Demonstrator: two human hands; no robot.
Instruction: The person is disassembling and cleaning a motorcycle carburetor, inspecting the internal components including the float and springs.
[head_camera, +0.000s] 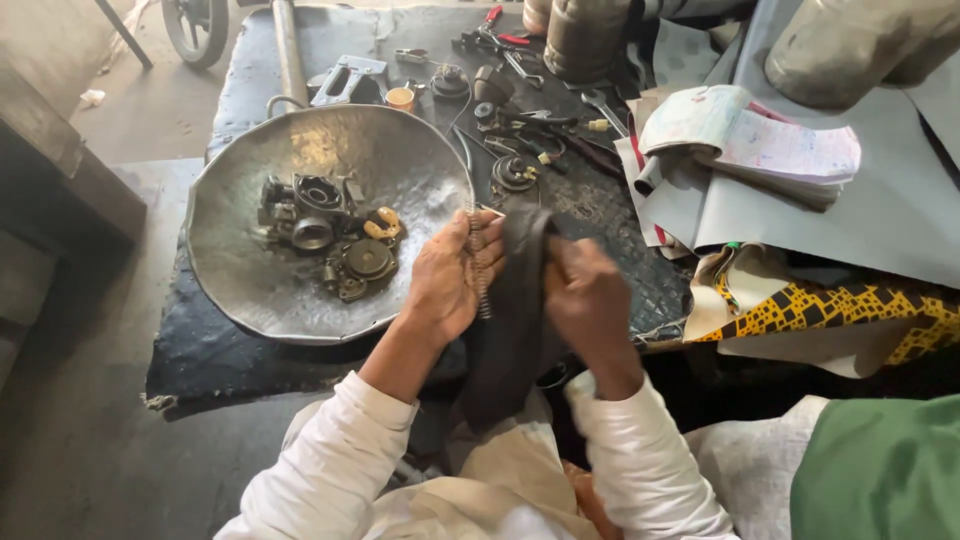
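Observation:
My left hand (452, 278) holds a thin coiled metal spring (480, 270) upright against a dark, greasy cloth (515, 320). My right hand (590, 300) grips the same cloth from the right side, fingers closed around its fold. The cloth hangs down between both hands toward my lap. Just left of my hands sits a large dented metal bowl (260, 290) holding several carburettor parts (325, 235), including a round cap and a brass-coloured piece.
A black mat (230, 365) covers the work surface. Beyond the bowl lie pliers with red handles (492, 22), a spanner (600, 105), small fittings and a metal pipe (288, 55). Papers and a booklet (750, 140) lie at right, with yellow patterned cloth (830, 305) below.

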